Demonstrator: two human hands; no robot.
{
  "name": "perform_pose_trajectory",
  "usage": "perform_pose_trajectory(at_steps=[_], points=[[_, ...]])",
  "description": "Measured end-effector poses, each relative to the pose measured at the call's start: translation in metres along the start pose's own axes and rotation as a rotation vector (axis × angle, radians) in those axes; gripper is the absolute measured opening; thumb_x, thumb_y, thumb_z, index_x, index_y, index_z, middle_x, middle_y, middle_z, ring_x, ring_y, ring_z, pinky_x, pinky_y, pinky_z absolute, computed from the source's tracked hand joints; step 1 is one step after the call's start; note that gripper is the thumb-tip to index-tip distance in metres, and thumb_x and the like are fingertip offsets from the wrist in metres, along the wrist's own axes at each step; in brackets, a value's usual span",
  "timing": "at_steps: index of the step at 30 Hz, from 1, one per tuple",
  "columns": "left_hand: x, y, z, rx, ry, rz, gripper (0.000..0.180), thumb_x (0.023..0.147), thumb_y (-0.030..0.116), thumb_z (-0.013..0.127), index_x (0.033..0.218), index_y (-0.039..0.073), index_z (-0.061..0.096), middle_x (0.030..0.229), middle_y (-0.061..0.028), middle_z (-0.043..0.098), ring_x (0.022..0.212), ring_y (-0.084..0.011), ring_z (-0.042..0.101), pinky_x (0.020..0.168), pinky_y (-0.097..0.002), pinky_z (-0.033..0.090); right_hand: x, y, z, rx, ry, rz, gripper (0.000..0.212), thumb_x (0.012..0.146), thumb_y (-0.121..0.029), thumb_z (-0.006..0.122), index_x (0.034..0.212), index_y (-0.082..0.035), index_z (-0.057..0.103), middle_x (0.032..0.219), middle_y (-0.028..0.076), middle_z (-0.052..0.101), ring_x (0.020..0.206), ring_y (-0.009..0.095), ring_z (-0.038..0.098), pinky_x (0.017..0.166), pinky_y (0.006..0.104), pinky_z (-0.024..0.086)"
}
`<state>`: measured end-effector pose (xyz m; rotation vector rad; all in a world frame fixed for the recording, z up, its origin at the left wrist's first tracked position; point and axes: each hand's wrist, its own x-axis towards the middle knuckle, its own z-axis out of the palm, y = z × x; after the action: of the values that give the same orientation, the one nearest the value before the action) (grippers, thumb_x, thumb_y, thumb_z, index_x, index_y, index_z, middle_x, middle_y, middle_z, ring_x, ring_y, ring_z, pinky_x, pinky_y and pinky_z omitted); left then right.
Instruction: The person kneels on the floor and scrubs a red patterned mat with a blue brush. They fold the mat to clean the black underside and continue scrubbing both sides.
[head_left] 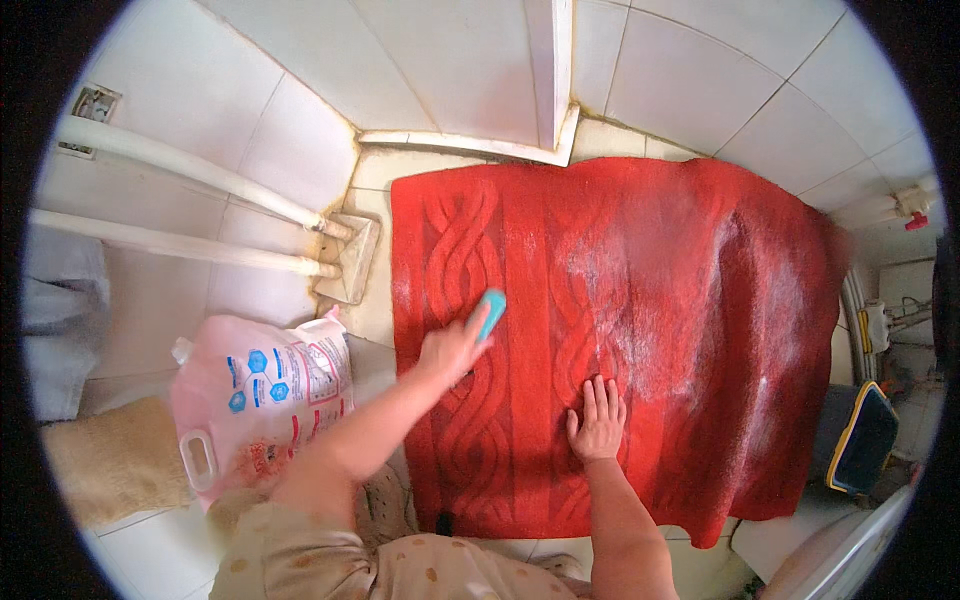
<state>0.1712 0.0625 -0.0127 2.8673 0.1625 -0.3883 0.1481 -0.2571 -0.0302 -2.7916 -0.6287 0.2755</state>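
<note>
A red rug (535, 400) with darker braided bands is spread over the tiled floor, its right part rumpled into folds and streaked with whitish foam. My left hand (452, 350) is closed around a teal scrub brush (490, 313), which is over the braided band on the rug's left side. The brush is slightly blurred, and its underside is hidden. Lower and to the right, my right hand (598, 420) lies flat on the rug with its fingers stretched out, just left of the foamy area.
A pink and white refill pouch (250, 400) with a handle stands left of the rug. Behind it, white pipes (190, 172) run to the wall corner. A tan fluffy mat (120, 460) is at the far left. A dark bin with a yellow rim (866, 440) stands right.
</note>
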Motion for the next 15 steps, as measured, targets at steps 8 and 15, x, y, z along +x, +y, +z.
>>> perform_pose_trajectory(at_steps=[8,15], points=[[0.189,-0.011,-0.038,-0.147,0.215,-0.283,0.064,0.094,0.045,0.045,0.145,0.013,0.023,0.085,-0.022,0.065,0.071,-0.0403,0.062,0.063,-0.0505,0.048,-0.001,-0.008,0.002,0.024,0.017,-0.06,0.06,0.084,-0.034,0.059,0.137,-0.011,0.043,0.145,0.01,0.038,0.135,0.032,0.033,0.106,0.0497,0.029],[0.001,0.045,-0.014,-0.062,-0.218,0.043,0.074,0.091,0.044,0.053,0.149,0.018,0.013,0.067,-0.0164,0.06,0.055,-0.032,0.06,0.05,-0.0476,0.047,-0.001,0.006,0.002,0.024,0.049,-0.03,0.059,0.084,-0.034,0.058,0.136,-0.011,0.044,0.145,0.01,0.039,0.134,0.032,0.033,0.105,0.0495,0.029]])
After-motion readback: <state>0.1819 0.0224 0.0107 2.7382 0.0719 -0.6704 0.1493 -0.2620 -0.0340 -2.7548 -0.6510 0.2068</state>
